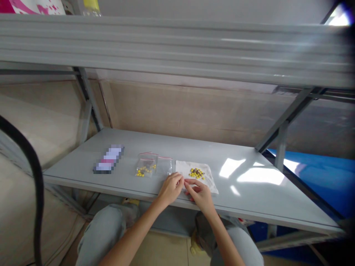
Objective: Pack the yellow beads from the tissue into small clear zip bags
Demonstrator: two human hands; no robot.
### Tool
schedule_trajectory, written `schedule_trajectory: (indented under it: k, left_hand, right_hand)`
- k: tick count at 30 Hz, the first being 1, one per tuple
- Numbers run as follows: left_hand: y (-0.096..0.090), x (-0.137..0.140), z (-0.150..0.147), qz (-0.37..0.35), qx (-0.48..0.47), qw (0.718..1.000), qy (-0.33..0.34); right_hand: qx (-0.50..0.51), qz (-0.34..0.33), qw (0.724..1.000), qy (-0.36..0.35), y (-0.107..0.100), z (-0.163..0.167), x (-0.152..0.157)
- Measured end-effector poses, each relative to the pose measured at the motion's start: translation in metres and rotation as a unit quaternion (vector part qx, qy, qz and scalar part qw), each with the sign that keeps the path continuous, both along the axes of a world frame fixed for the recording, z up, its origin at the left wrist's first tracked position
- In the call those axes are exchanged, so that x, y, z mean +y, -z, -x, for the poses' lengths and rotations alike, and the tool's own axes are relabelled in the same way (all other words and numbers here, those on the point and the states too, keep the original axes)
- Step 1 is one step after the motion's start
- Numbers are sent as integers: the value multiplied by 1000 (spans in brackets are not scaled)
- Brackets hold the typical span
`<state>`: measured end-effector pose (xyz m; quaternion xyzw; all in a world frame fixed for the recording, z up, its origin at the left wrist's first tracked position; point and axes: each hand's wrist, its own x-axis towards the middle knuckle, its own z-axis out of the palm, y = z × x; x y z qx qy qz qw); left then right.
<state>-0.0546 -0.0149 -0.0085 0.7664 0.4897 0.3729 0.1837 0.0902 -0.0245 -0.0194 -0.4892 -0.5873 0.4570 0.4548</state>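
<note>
My left hand [172, 187] and my right hand [200, 193] meet at the fingertips near the table's front edge. Both are closed in a pinch, and whatever sits between the fingers is too small or hidden to make out. Just beyond my right hand lies a white cloth [181, 167], carrying a small pile of yellow and dark brown beads [196, 173]. Left of my left hand is a flat clear zip bag [164, 166] with a red seal line. Beside it, overlapping zip bags [145, 162] contain several yellow pieces [140, 174].
A phone [108, 159], its screen blurred, rests on the left of the grey table [235, 205]. Above runs a grey metal shelf edge [177, 50], with slanted frame posts [288, 120] at the sides. A black cable [37, 184] hangs at the left.
</note>
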Motion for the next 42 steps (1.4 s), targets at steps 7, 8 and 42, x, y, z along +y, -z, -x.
schedule_trajectory:
  k: [7, 8, 42]
  left_hand:
    - [-7, -7, -3, -24, 49, 998, 28]
    - [-7, -8, -3, -28, 61, 997, 25]
    - [-2, -11, -4, -71, 160, 985, -9]
  right_hand:
    - [-47, -51, 995, 68, 4, 1, -9]
    - [-62, -72, 993, 74, 5, 1, -10]
    - [-110, -58, 982, 142, 7, 0, -7]
